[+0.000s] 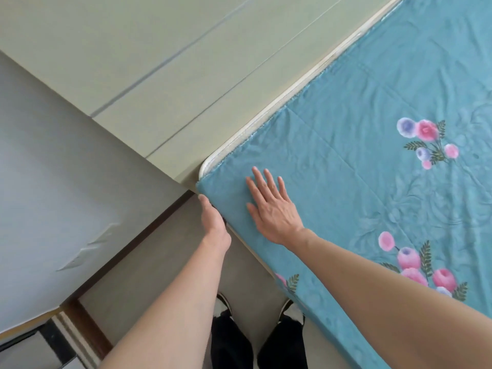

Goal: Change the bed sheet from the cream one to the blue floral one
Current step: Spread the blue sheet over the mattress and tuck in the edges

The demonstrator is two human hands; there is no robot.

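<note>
Pretty far along on this one, I think. The blue floral sheet [359, 161] is lying spread over the top of the bed and reaching right up to the corner by the wall [66, 161]. I'm not seeing the cream sheet anywhere, so my guess is it's already off, though it could just be out of shot. I'm pressing my right hand [271, 206] flat on the sheet just inside the corner, fingers straight and spread, not gripping anything. My left hand [213, 219] is reaching down the side of the corner, touching the draped fabric; the fingers are hidden behind the edge, so I can't tell if they're pinching it or just pushing. A strip of pale mattress edge [292, 89] is showing along the far side, so I'm figuring there's tucking and some crease-smoothing left.
</note>
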